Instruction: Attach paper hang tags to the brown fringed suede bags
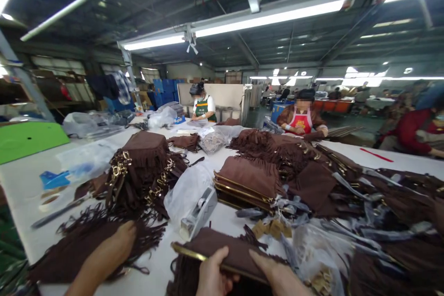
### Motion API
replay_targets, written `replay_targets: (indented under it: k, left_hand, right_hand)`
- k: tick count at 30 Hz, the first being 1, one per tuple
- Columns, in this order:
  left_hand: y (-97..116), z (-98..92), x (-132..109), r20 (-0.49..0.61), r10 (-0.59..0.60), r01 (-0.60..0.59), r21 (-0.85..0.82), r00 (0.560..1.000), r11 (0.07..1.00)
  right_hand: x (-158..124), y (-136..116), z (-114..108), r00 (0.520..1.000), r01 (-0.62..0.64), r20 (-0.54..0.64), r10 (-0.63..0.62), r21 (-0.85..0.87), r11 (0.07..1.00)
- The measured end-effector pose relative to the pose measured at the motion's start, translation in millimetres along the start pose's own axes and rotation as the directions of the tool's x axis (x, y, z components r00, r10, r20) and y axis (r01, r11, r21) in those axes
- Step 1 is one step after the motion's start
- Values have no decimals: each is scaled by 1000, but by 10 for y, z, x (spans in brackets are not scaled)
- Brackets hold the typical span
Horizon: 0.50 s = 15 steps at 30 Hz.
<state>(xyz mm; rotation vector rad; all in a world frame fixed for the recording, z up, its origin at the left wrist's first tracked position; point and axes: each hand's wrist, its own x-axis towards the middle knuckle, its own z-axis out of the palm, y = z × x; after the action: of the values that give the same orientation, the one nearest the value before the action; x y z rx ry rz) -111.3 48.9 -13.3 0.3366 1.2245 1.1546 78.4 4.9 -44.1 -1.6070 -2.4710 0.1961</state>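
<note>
A brown fringed bag (231, 246) with a gold metal edge is tilted at the bottom centre. My left hand (214, 274) grips its near edge, thumb on top and fingers curled beneath. At the right part of the same bag, my right hand (274, 274) holds on, its underside fingers hidden. Just behind lies a white device (204, 208) beside a clear plastic bag (185, 189). Stacked brown pouches with gold frames (248, 175) stand beyond, with small tan tags (272, 229) in front of them.
Another person's hand (120, 243) reaches in at left over a fringed brown piece (76, 245). Bag piles with gold clasps (144, 148) rise behind. Wrapped straps (374, 215) cover the right side. Two people in aprons (204, 107) (301, 121) work across the white table (21, 189).
</note>
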Motion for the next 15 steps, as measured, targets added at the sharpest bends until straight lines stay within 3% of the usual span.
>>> replay_targets:
  k: [2, 5, 8, 10, 11, 13, 15]
  left_hand:
    - [120, 456, 4, 15, -28, 29, -77, 999, 997]
    - [637, 1121, 113, 217, 132, -99, -157, 967, 983]
    - [1161, 1547, 362, 431, 227, -179, -150, 873, 972]
    - [1249, 1618, 622, 502, 191, -154, -116, 844, 981]
    - [1183, 1586, 776, 499, 148, -117, -94, 854, 989]
    - [854, 1405, 1104, 412, 19, -1, -43, 911, 999]
    - [366, 1129, 1429, 264, -117, 121, 1, 958, 993]
  right_hand:
    - [284, 135, -591, 1000, -14, -27, 12, -77, 997]
    - [725, 282, -1364, 979, -129, -189, 79, -268, 955]
    - [1159, 487, -1715, 933, -197, -357, 50, -388, 900]
    - [1425, 697, -1634, 920, -209, -390, 25, -439, 874]
    - [1541, 816, -1509, 927, -211, -375, 28, -457, 864]
    - [1720, 1054, -1149, 959, -205, -274, 78, -473, 857]
    - [1824, 1252, -771, 980, -196, -108, 165, -441, 876]
